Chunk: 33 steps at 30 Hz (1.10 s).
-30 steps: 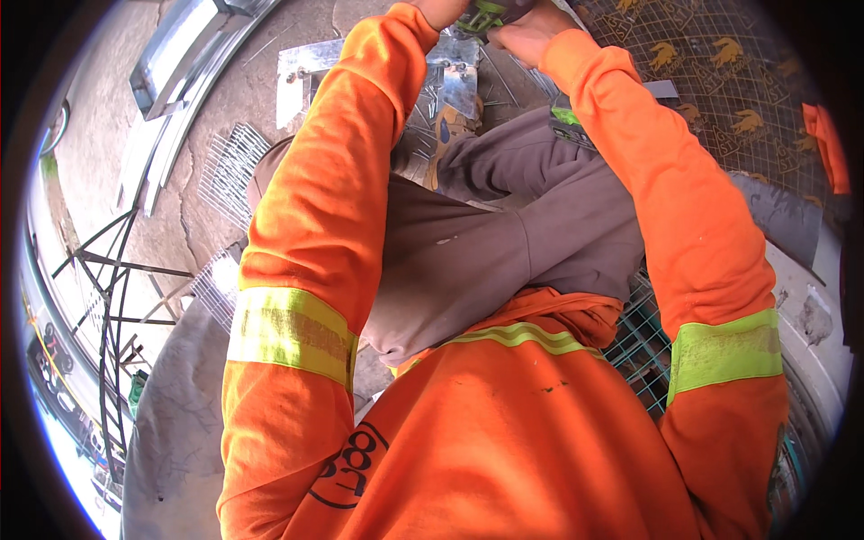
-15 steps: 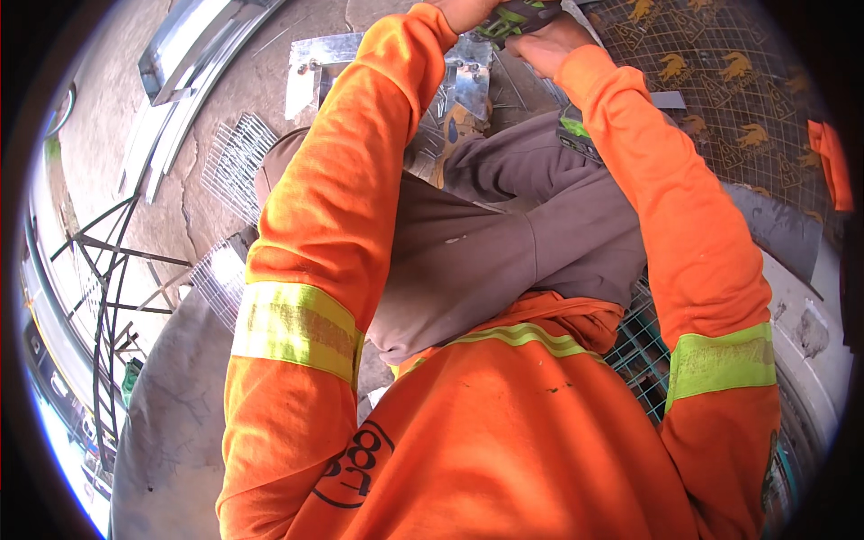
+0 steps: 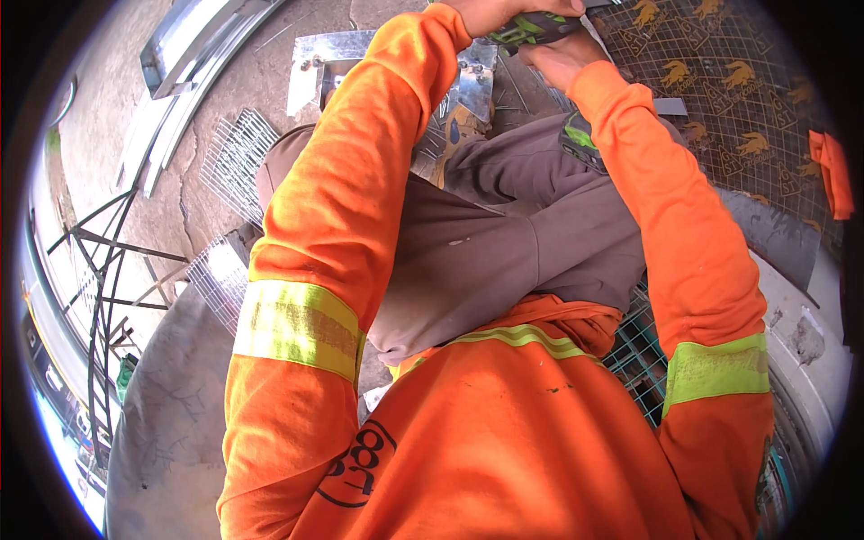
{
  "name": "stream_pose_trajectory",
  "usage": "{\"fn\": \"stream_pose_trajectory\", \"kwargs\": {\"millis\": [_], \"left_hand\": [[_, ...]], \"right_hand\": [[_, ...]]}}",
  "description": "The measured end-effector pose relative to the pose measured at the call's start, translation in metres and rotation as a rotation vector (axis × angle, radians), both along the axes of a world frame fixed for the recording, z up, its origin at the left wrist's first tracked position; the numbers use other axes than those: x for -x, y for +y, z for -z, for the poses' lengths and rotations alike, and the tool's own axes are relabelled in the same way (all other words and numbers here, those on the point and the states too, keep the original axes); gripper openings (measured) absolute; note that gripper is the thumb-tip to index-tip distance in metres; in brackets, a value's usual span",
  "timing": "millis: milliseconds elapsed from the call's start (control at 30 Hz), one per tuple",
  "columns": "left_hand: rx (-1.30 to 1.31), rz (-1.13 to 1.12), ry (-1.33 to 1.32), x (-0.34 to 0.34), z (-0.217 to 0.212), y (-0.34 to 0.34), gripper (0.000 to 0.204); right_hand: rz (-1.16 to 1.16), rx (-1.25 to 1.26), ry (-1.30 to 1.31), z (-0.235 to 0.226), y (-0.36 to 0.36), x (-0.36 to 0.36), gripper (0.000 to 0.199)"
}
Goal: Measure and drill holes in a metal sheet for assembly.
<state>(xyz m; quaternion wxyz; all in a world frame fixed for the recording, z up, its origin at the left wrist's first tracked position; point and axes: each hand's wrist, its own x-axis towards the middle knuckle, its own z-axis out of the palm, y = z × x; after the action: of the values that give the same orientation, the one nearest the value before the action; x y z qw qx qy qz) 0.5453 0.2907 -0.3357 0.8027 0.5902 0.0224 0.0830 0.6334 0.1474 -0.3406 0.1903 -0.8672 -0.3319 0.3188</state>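
Note:
At the top edge of the view, my right hand (image 3: 565, 56) is closed round the grip of a green and black cordless drill (image 3: 535, 30). The drill's battery end (image 3: 580, 139) shows below my right wrist, over my leg. My left hand (image 3: 490, 13) presses against the drill's body from the left, its fingers curled over the top and partly cut off by the frame. The drill's tip and whatever it meets are out of sight. Just left of the hands, a shiny bent metal piece (image 3: 310, 72) with bolts lies on the ground, partly behind my left sleeve.
Wire mesh pieces (image 3: 236, 157) lie left of my legs, and long metal channels (image 3: 171, 117) farther left. A black metal frame (image 3: 112, 261) stands at the left. A dark printed board (image 3: 720, 99) spreads at upper right, with an orange cloth (image 3: 832, 171) on it. Thin rods lie near my boot (image 3: 461, 135).
Both hands and the drill have shifted slightly right and down in the view. My hold on the drill looks the same.

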Motion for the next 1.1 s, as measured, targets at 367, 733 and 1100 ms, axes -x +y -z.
{"fn": "stream_pose_trajectory", "kwargs": {"millis": [367,733,1100], "left_hand": [[-0.122,0.216,0.123,0.006,-0.017,0.018,0.082],[-0.086,0.159,0.061,0.012,-0.004,0.031,0.039],[-0.2,0.066,0.257,0.073,0.015,0.057,0.033]], "right_hand": [[-0.062,-0.146,-0.132,0.016,-0.011,-0.001,0.032],[0.045,0.066,-0.072,-0.014,0.017,0.013,0.026],[-0.148,0.186,-0.226,-0.042,0.04,0.052,0.049]]}}
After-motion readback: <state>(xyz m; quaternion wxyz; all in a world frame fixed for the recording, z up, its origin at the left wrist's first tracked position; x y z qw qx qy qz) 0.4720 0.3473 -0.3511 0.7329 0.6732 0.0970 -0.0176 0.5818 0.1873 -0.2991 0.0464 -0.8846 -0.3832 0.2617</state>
